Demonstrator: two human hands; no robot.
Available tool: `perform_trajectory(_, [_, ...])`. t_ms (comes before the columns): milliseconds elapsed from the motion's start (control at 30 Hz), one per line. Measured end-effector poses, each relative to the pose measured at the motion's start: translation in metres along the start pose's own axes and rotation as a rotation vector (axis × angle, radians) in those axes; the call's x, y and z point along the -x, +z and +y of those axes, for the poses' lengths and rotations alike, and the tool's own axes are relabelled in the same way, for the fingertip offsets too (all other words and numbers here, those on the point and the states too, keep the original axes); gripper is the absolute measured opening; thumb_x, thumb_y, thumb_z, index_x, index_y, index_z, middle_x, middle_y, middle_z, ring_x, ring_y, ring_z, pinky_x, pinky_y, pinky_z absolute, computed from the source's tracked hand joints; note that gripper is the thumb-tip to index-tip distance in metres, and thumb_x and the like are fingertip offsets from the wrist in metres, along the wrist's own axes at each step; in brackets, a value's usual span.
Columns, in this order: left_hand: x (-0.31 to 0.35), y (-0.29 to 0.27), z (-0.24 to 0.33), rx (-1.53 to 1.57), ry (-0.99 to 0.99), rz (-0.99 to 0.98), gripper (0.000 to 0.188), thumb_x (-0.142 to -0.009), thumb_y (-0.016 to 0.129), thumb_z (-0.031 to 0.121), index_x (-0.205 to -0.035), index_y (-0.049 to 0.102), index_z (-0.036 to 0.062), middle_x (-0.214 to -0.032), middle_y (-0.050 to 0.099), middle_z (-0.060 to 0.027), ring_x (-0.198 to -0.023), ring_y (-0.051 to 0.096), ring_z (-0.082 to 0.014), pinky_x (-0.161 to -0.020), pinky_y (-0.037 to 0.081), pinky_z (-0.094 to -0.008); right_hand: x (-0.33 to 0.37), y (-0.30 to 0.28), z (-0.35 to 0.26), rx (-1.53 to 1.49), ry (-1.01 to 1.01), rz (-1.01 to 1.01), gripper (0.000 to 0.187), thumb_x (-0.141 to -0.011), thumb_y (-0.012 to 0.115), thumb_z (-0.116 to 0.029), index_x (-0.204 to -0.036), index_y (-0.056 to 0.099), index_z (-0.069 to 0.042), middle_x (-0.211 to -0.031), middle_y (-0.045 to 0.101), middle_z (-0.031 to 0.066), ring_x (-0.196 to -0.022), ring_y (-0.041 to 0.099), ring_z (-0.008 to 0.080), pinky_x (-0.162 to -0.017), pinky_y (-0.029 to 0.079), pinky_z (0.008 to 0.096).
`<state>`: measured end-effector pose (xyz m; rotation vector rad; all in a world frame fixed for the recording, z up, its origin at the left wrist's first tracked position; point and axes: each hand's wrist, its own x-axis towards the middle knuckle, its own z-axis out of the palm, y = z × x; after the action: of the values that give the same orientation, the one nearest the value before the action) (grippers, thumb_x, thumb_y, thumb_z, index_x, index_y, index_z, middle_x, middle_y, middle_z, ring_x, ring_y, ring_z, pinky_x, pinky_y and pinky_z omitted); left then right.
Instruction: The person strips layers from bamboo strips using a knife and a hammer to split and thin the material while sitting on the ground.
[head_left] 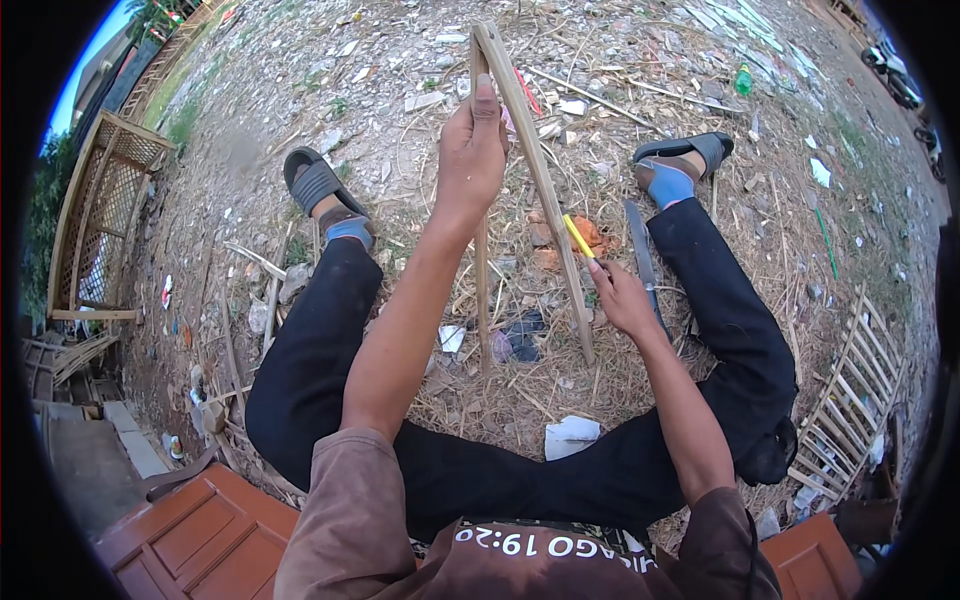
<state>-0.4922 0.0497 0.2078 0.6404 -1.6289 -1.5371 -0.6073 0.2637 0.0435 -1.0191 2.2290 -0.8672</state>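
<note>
Two long wooden strips meet at the top in a narrow upside-down V, upright between my legs. Near that joint my left hand [472,155] is closed around the left strip [482,290], thumb pointing up. The right strip [540,175] slants down toward the ground by my right hand. My right hand [625,300] is closed on a slim yellow stick-like tool [577,236], whose exact kind I cannot make out. Its far end is close to the right strip; whether they touch is unclear. A long knife [638,245] with a dark handle lies just right of that hand.
Orange brick pieces [592,232] lie behind the yellow tool. Dry straw, stones and wood scraps cover the ground. A slatted wooden panel [850,395] lies at right, a lattice frame [105,215] stands at left, and a green bottle [743,80] is far right. Brown panelled wood [205,535] is beneath me.
</note>
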Motion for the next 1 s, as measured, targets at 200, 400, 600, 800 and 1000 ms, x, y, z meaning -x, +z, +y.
perform_trajectory(200, [-0.002, 0.014, -0.002, -0.038, 0.065, 0.044, 0.050, -0.103, 0.039, 0.054, -0.084, 0.053, 0.0098, -0.058, 0.034, 0.0089, -0.045, 0.027, -0.0024, -0.040, 0.021, -0.0242, 0.006, -0.003, -0.059, -0.069, -0.270, 0.251, 0.057, -0.100, 0.046, -0.052, -0.119, 0.061, 0.000, -0.111, 0.064, 0.0250, -0.099, 0.062, 0.0416, -0.081, 0.047, 0.0508])
perform_trajectory(400, [0.009, 0.014, 0.006, -0.070, -0.033, -0.015, 0.061, -0.104, 0.032, 0.056, -0.089, 0.058, 0.0036, -0.067, 0.044, 0.0024, -0.063, 0.043, -0.0079, -0.057, 0.038, -0.0265, 0.027, 0.022, -0.127, -0.130, -0.085, 0.177, 0.041, -0.100, 0.054, -0.038, -0.103, 0.060, 0.003, -0.081, 0.065, 0.0222, -0.073, 0.063, 0.0382, -0.066, 0.048, 0.0455])
perform_trajectory(600, [0.016, 0.012, 0.023, 0.164, -0.192, -0.081, 0.057, -0.101, 0.036, 0.060, -0.083, 0.053, 0.0089, -0.056, 0.037, 0.0060, -0.046, 0.032, -0.0042, -0.041, 0.025, -0.0248, 0.028, 0.022, -0.128, -0.408, -0.120, 0.188, 0.048, -0.102, 0.051, -0.044, -0.085, 0.055, 0.001, -0.060, 0.043, 0.0016, -0.059, 0.039, 0.0103, -0.054, 0.036, 0.0325])
perform_trajectory(800, [0.017, 0.011, 0.016, 0.257, -0.339, -0.124, 0.050, -0.100, 0.038, 0.060, -0.077, 0.038, 0.0158, -0.052, 0.027, 0.0072, -0.038, 0.021, -0.0030, -0.034, 0.015, -0.0226, 0.033, 0.013, -0.108, -0.583, -0.076, -0.026, 0.048, -0.101, 0.053, -0.045, -0.078, 0.054, -0.003, -0.059, 0.038, -0.0040, -0.056, 0.036, 0.0081, -0.051, 0.033, 0.0312])
perform_trajectory(1000, [0.012, 0.002, -0.005, 0.353, -0.468, -0.251, 0.048, -0.100, 0.037, 0.060, -0.080, 0.034, 0.0166, -0.053, 0.025, 0.0068, -0.039, 0.019, -0.0038, -0.034, 0.013, -0.0235, 0.043, -0.004, -0.104, -0.818, 0.099, -0.251, 0.041, -0.102, 0.053, -0.041, -0.077, 0.050, -0.009, -0.056, 0.038, -0.0065, -0.050, 0.036, 0.0038, -0.045, 0.030, 0.0255])
